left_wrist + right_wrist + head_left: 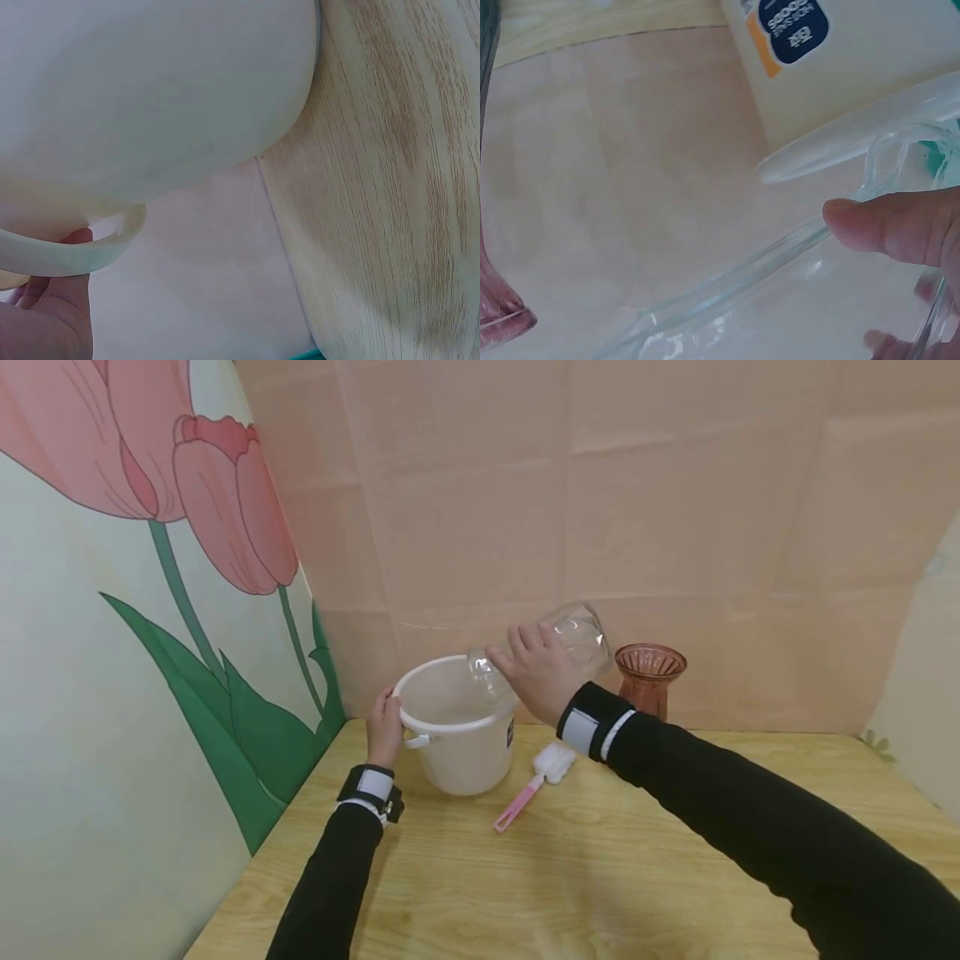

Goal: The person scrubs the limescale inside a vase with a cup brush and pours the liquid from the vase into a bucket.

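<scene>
Setting: pale wood table (600, 877) in a corner; tulip mural to the left, peach paper wall behind.
Landmark: white bucket (457, 727), at the table's back left, a little water visible inside.
Left hand (384, 731): fingers curled round the bucket's rim at its left side, by the lug.
Right hand (536, 672): grasps a clear glass vase (558, 647), tilted with its mouth over the bucket's opening.
Brush (536, 781): pink handle, white head, lying just right of the bucket's base.
Red vase (648, 677): upright, right of the bucket, near the wall.
Risk: wet glass may slip from the grip and knock the rim; judged likely only if the grip loosens.
Risk: right sleeve passes near the red vase; a wide swing could tip it.
</scene>
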